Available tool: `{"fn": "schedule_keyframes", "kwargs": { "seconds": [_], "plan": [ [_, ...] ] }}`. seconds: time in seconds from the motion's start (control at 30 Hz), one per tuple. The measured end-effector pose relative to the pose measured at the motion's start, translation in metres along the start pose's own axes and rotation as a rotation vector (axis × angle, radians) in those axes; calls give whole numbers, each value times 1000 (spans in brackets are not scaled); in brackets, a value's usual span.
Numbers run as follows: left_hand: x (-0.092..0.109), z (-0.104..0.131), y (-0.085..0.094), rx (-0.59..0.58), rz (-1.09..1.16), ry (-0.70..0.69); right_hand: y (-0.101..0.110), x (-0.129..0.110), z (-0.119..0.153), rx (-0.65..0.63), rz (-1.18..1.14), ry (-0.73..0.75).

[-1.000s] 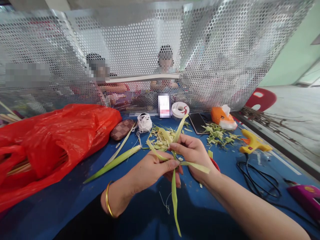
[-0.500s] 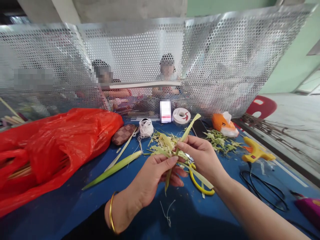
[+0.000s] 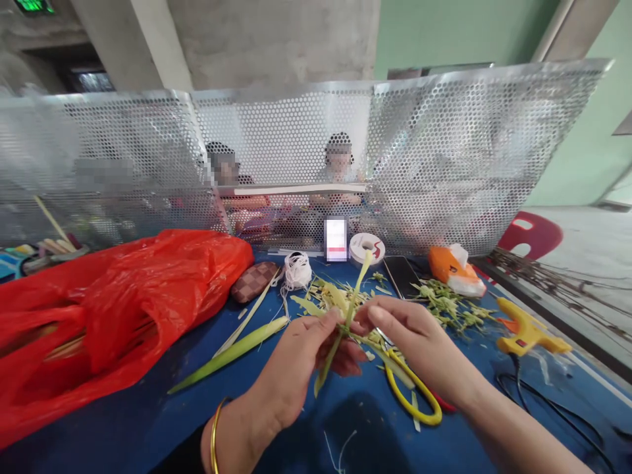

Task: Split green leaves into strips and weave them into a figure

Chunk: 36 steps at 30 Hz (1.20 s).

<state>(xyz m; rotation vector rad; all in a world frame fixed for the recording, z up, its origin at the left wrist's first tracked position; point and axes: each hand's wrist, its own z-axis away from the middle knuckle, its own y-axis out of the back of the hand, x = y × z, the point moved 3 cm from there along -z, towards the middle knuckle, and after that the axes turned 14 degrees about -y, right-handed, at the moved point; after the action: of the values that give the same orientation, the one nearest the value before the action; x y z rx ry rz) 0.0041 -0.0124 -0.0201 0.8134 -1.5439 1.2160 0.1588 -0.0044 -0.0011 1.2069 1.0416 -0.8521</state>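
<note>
My left hand (image 3: 301, 352) pinches several pale green leaf strips (image 3: 359, 286) where they cross, between thumb and fingers. One strip stands upright, another hangs down below the hand, and others stick out to the sides. Close against the crossing is my right hand (image 3: 415, 336), its fingers curled in; whether they grip a strip is hidden. Yellow-handled scissors (image 3: 394, 387) lie beneath the right hand, blades partly covered. Behind the hands spreads a pile of leaf scraps (image 3: 328, 294). A long green leaf (image 3: 230, 354) rests on the blue table (image 3: 276, 444) to the left.
A red plastic bag (image 3: 143, 289) covers the left side. Along the back are a checkered pouch (image 3: 254, 282), white string (image 3: 297, 270), a ribbon spool (image 3: 367, 249), a phone (image 3: 401, 275) and tissues (image 3: 457, 270). A yellow glue gun (image 3: 528, 329) with cord lies right. People sit behind a perforated screen (image 3: 291, 145).
My right hand has let go of the upright strip's upper part and moved down beside the crossing, fingers curled. The left hand keeps its pinch. The camera view has tilted up.
</note>
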Motion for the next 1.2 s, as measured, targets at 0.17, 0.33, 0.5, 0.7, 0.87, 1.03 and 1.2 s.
{"fn": "schedule_keyframes", "kwargs": {
  "seconds": [0.17,0.33,0.5,0.7,0.87,1.03,1.2],
  "plan": [
    [9,1,1,8,-53,-61,-6,-6,12,20,303,102],
    [6,-1,0,16,-59,-50,-12,-11,18,126,487,328],
    [2,-4,4,39,-34,-46,-13,-9,18,128,528,307],
    [1,-5,2,-29,-208,-10,1,-18,24,442,608,487],
    [-9,2,-6,-217,-501,0,-10,-16,18,252,552,512],
    [-13,4,-6,-227,-541,-38,-19,-5,9,192,300,314],
    [-9,5,-9,-293,-498,-31,-21,-4,13,293,314,469]
  ]
}}
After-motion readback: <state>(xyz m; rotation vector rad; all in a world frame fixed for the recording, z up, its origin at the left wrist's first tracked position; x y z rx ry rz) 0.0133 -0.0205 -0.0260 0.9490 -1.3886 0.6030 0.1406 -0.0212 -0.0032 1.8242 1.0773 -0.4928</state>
